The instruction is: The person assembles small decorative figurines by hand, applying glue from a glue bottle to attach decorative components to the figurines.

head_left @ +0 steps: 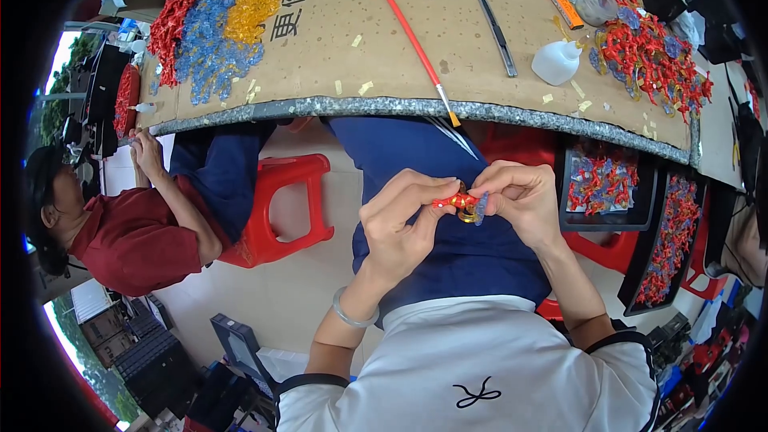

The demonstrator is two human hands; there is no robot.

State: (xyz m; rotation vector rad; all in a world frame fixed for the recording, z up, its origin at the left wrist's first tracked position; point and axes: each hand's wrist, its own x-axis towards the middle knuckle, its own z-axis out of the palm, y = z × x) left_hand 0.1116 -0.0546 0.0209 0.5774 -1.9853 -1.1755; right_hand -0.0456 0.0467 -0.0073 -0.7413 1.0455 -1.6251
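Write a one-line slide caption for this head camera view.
Both hands, left hand and right hand, pinch a small red ornament above the lap, below a cardboard-covered table.

Past your hands you see a big brown desk (384,40) with a gray speckled edge. Under it the floor (296,288) is pale tile. A red plastic stool (276,208) stands to the left of your hands. Bright daylight (60,56) comes in far left.
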